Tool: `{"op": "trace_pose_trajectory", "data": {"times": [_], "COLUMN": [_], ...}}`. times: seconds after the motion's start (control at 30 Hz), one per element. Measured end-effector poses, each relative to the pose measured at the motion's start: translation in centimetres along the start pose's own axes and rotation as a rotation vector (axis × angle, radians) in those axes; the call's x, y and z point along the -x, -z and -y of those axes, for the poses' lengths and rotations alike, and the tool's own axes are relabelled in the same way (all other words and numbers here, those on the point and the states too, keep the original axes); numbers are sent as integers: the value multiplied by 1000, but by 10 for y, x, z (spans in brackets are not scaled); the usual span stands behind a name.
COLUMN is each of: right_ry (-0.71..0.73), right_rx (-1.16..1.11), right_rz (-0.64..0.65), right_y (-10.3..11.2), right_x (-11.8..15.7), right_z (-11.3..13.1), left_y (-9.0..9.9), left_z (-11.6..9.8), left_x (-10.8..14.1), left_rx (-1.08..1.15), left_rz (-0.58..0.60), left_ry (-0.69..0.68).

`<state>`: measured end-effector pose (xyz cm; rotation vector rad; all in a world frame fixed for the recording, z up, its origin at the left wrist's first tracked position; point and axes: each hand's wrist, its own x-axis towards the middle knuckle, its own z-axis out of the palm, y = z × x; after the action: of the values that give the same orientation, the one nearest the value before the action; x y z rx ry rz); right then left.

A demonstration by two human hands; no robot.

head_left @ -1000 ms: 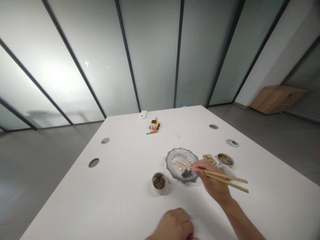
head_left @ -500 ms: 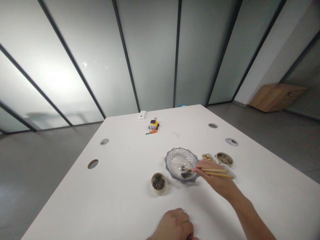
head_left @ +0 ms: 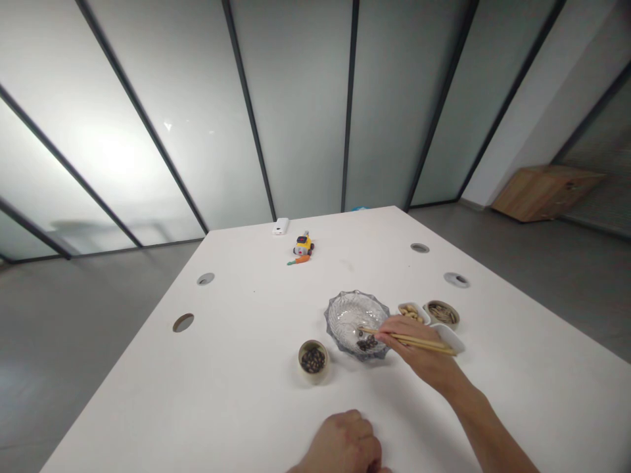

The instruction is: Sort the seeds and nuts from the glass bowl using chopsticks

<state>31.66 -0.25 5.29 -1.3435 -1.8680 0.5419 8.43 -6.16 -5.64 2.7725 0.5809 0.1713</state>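
My right hand (head_left: 407, 338) is closed around a pair of wooden chopsticks (head_left: 424, 342). Their tips reach into a clear glass bowl (head_left: 340, 315) with a scalloped rim, close to a few dark seeds (head_left: 367, 343) lying on its right front side. Whether the tips pinch a seed is too small to tell. Left of the glass bowl stands a small round cup (head_left: 314, 376) filled with more dark seeds. My left hand (head_left: 348, 441) rests curled on the table at the near edge of view, its fingertips partly hidden.
Behind my right hand are a white dish of nuts (head_left: 413, 313), a round cup of striped seeds (head_left: 442, 314) and a white dish (head_left: 451, 338) partly covered by the hand. Farther off lie a toy carrot (head_left: 299, 260), a yellow toy vehicle (head_left: 303, 244) and a white device (head_left: 280, 226).
My right hand has shifted slightly left, and the chopstick tips have moved left and up inside the glass bowl, drawing closer together. My left hand stays in place.
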Motion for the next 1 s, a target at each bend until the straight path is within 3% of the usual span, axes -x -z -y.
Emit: {"op": "trace_pose_trajectory", "data": {"times": [0.6,0.87,1.0], "right_ry": [18,59,66], "right_rx": [58,50,17], "right_rz": [-50,-108,-204], "right_y": [1,2,4], "right_x": [-2,-2,-1], "right_z": [-3,-1,-2], "left_y": [-2,-5,-6], "left_z": [2,3,2], "left_x": [2,3,4], "left_rx": [7,7,2], "left_rz": [-16,-40,-59], "left_ry": [-6,-9,-11]}}
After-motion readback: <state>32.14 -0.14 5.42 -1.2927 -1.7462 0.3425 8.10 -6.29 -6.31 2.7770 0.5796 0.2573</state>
